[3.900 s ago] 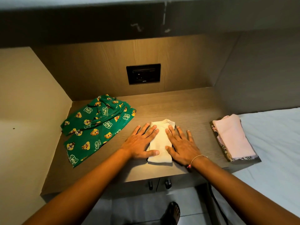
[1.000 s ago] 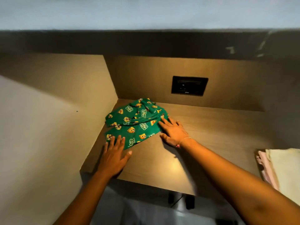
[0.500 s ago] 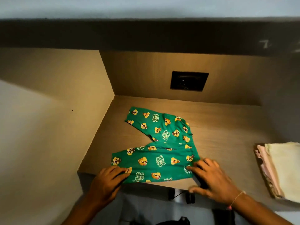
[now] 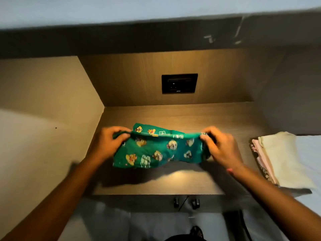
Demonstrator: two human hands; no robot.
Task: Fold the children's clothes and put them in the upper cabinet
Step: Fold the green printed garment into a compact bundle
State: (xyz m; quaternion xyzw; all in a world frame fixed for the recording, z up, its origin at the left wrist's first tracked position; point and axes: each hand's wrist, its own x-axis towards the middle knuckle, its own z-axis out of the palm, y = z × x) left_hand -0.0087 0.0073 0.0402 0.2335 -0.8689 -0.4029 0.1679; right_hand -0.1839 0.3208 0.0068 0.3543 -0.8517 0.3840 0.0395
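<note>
Green children's trousers (image 4: 159, 150) with cartoon prints hang stretched between my two hands, lifted just above the wooden desk (image 4: 173, 181). My left hand (image 4: 107, 143) pinches the cloth's left end. At the right end my right hand (image 4: 218, 146) grips it, a thin bracelet on the wrist. The cloth sags between them and its lower edge is near the desk top. A stack of folded clothes (image 4: 279, 160), cream on top of pink and a patterned piece, lies at the desk's right end.
A black wall socket (image 4: 179, 83) sits in the wooden back panel. A beige side wall (image 4: 43, 119) closes the left. A dark shelf underside (image 4: 121, 39) runs overhead. A pale bed sheet (image 4: 309, 153) lies to the right. Two small hooks (image 4: 185, 203) hang under the desk's front edge.
The trousers lay spread flat on the desk half a second ago. Both hands have since gripped their ends and lifted them off the surface. The cream garment folded earlier is now on the stack.
</note>
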